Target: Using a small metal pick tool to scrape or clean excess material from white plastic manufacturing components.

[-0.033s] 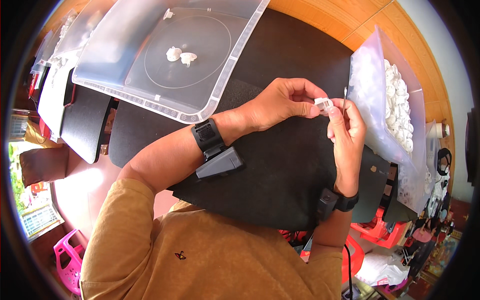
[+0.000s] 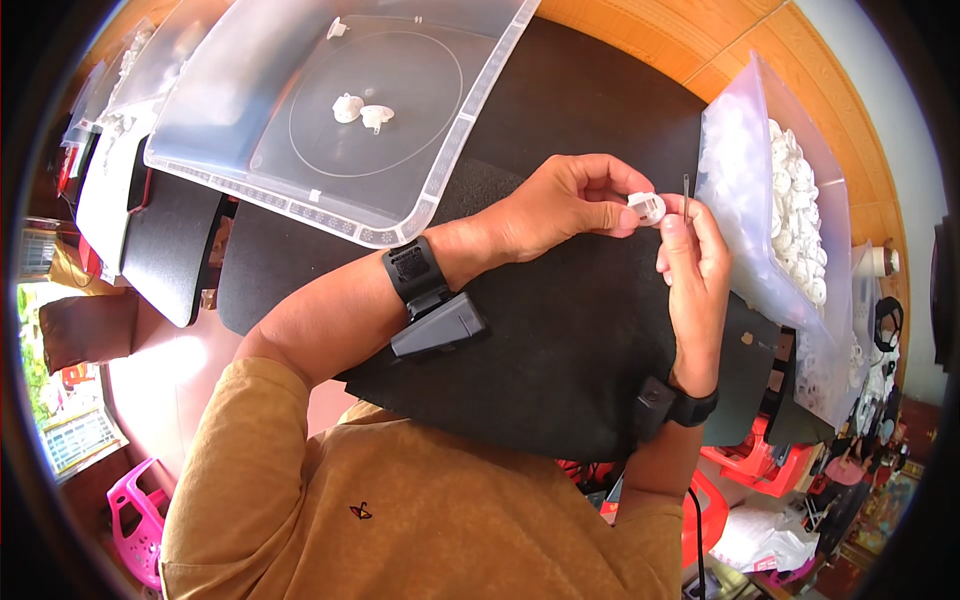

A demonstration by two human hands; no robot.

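Observation:
A small white plastic part (image 2: 646,208), round at one end with a squarish, slotted body, is pinched between the thumb and fingers of my left hand (image 2: 565,208). Close against it on the right is my right hand (image 2: 694,250), closed around a thin metal rod-like tool (image 2: 687,190) that points upward between its fingers. The tool's lower end is hidden by the fingers. Whether the right fingertips touch the part I cannot tell. Both hands are above the black tabletop (image 2: 560,330).
On the left, a clear plastic bin (image 2: 395,232) holds a few similar white parts (image 2: 376,117). A second translucent bin (image 2: 735,190), heaped with white pieces (image 2: 795,220), stands right of my right hand. Red stools (image 2: 765,465) and a pink chair (image 2: 138,525) are below table height.
The white part has turned slightly in my left fingers. The metal tool has shifted a little in my right hand, and the right fingers have drawn slightly away from the part.

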